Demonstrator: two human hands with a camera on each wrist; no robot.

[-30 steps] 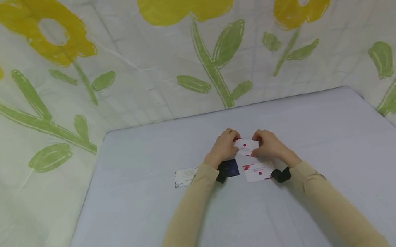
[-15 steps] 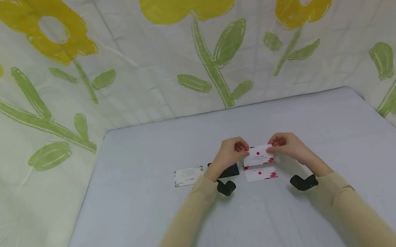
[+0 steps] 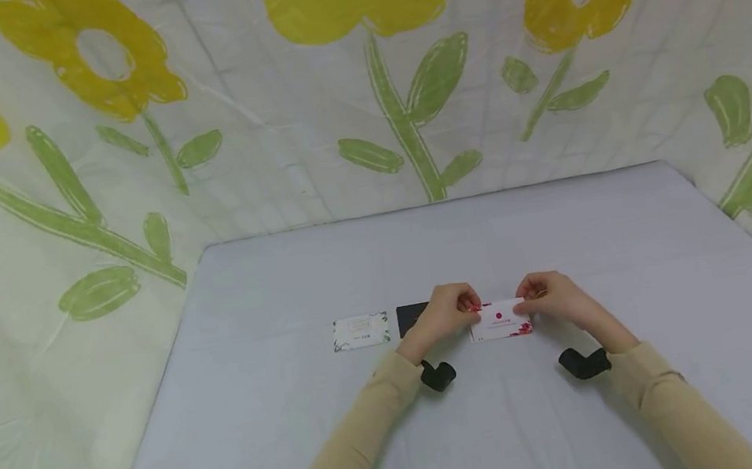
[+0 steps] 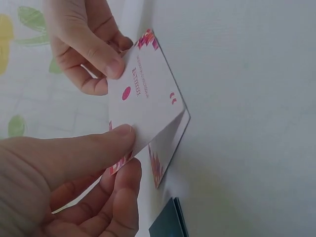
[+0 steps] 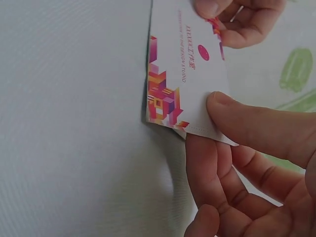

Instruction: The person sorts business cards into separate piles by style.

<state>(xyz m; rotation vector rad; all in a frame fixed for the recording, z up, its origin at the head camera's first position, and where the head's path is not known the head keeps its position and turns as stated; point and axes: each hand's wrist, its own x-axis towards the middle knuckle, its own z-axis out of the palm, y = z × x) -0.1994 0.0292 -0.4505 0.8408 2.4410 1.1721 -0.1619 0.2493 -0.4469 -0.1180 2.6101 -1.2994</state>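
A white business card [image 3: 499, 322] with pink-red patterned corners and a round pink mark is held by both hands. My left hand [image 3: 449, 310] pinches its left end between thumb and fingers. At the right end my right hand [image 3: 557, 298] does the same. In the left wrist view the held card is tilted, its near edge touching or almost touching a similar white card [image 4: 167, 148] lying below it. That lower card is mostly hidden. A dark card [image 3: 411, 318], seen as a thin stack in the left wrist view, lies left of them, partly behind my left hand.
Further left on the pale tablecloth [image 3: 263, 408] lies a white card [image 3: 360, 331] with a leafy border. Behind the table's back edge hangs a white curtain [image 3: 269, 177] with yellow flowers. Black wrist devices [image 3: 439, 376] sit under both wrists.
Both hands have brought the held card toward the person and slightly right. It now covers the similar card beneath in the head view. More of the dark card was visible a second ago.
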